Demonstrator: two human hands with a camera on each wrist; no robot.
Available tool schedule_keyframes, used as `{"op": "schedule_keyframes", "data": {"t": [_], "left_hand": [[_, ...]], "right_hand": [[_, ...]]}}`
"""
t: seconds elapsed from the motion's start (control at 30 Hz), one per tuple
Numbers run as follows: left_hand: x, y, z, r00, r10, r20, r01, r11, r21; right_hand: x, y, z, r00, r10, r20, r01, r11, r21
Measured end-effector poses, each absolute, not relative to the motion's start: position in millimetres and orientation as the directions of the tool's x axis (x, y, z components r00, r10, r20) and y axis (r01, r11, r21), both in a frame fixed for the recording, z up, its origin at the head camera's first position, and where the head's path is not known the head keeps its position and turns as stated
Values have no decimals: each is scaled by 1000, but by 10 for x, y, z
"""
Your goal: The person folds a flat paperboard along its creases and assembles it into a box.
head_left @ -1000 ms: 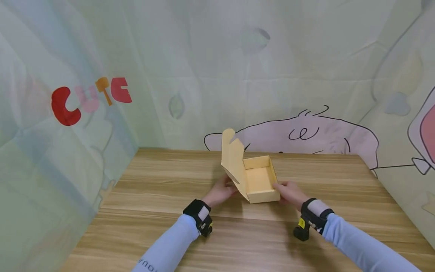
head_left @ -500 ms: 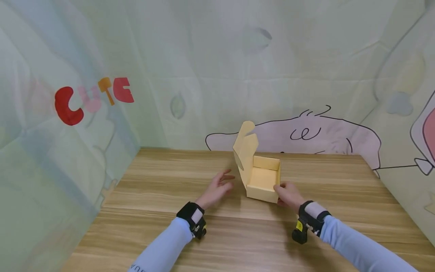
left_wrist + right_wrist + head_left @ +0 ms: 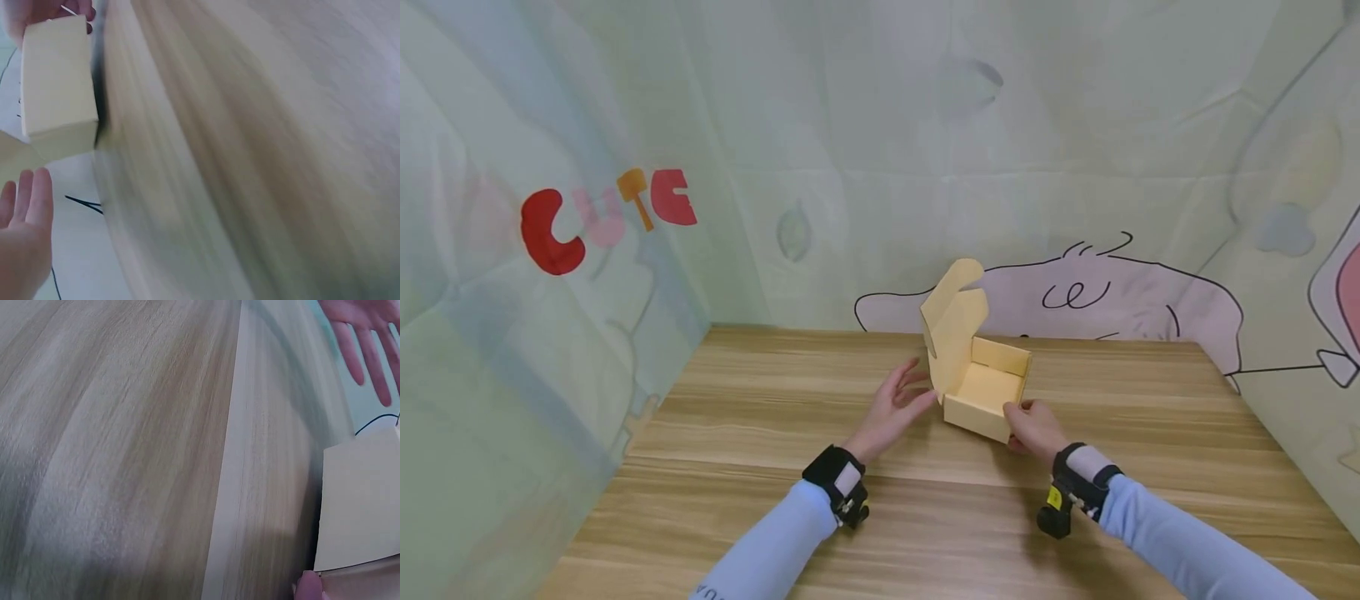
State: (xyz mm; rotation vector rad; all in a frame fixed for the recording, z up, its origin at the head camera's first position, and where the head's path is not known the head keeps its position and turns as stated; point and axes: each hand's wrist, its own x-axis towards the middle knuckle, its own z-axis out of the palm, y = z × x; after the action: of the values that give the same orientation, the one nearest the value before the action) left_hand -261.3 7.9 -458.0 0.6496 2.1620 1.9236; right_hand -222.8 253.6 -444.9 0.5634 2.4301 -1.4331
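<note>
A small tan cardboard box (image 3: 977,417) stands on the table with its lid (image 3: 953,321) raised at the left side; nothing shows inside it. My right hand (image 3: 1037,429) pinches the near right corner, thumb on the rim. To the left of the box my left hand (image 3: 891,412) is spread with straight fingers, its thumb close to the base of the lid; whether it touches cannot be told. In the left wrist view the box's side wall (image 3: 59,81) lies beyond the left fingers (image 3: 40,200). The right wrist view shows the right fingertip (image 3: 309,586) at the box's lower edge.
The wood-grain table (image 3: 760,400) extends around the box on all sides. Behind it hangs a printed cloth (image 3: 820,167) with cartoon drawings, and further cloth closes off the left and right sides.
The left hand has let go of the lid and come back near it, fingers spread. Turned a little and shifted right, the box stays in the right hand's pinch.
</note>
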Motion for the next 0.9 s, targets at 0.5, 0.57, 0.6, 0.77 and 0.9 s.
{"op": "schedule_keyframes", "data": {"t": [0.5, 0.57, 0.6, 0.77, 0.9], "left_hand": [[-2601, 363, -4454, -938, 252, 240, 287, 171, 943], [-2608, 355, -4448, -940, 237, 245, 291, 180, 940], [-2610, 350, -4444, -941, 230, 249, 293, 183, 938], [-2623, 318, -4437, -939, 226, 260, 304, 188, 934], [-2661, 253, -4450, -937, 235, 258, 309, 212, 927]], "right_hand": [[-2231, 2519, -4484, -899, 192, -393, 437, 376, -817], [-2235, 2535, -4487, -902, 191, -388, 432, 366, -824], [-2237, 2541, -4484, -902, 192, -386, 431, 366, -825], [-2251, 2589, -4451, -902, 187, -389, 432, 395, -811], [-2266, 2678, -4441, -912, 207, -354, 410, 430, -804]]}}
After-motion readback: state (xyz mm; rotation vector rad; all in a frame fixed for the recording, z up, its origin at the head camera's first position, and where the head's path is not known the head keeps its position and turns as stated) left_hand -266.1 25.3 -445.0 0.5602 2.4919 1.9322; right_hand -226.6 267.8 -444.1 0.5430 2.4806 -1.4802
